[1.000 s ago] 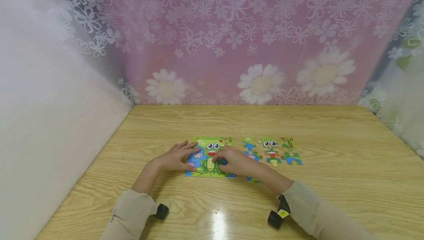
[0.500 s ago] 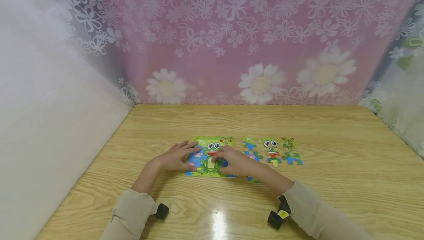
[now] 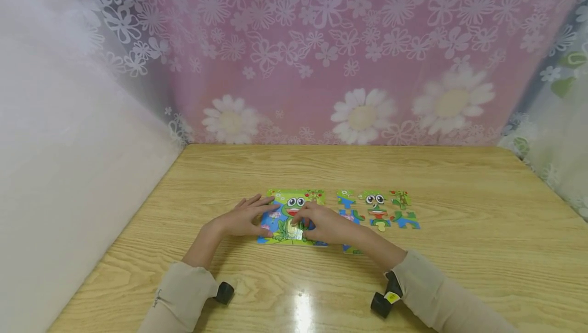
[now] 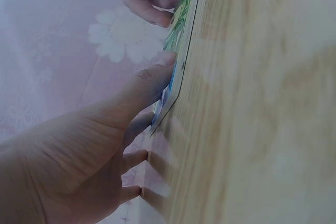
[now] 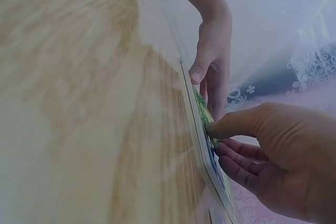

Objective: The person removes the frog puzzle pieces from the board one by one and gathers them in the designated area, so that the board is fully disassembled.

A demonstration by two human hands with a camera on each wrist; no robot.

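A frog jigsaw puzzle board [image 3: 274, 208] lies flat on the table. My left hand [image 3: 240, 219] rests at its left side, with thumb and index finger on the board and the other fingertips on the tabletop. My right hand [image 3: 329, 224] reaches over the right half. Its thumb and curled fingers pinch a puzzle piece [image 3: 295, 231] at the frog's belly, which now catches a bright glare. In the right wrist view the thumb [image 5: 226, 125] touches the picture near the board's lower edge. The piece's exact edges are partly hidden by the fingers.
To the right, several loose frog pieces [image 3: 374, 198] lie in rows on the wooden table [image 3: 482, 251]. The right forearm covers part of the lower row. A pink flowered curtain [image 3: 285, 67] hangs behind the table, and a white sheet [image 3: 69, 144] stands at the left.
A glare has appeared on the belly area beneath the right fingers, and those fingers have shifted very slightly left. The left hand and the loose pieces stay in place.
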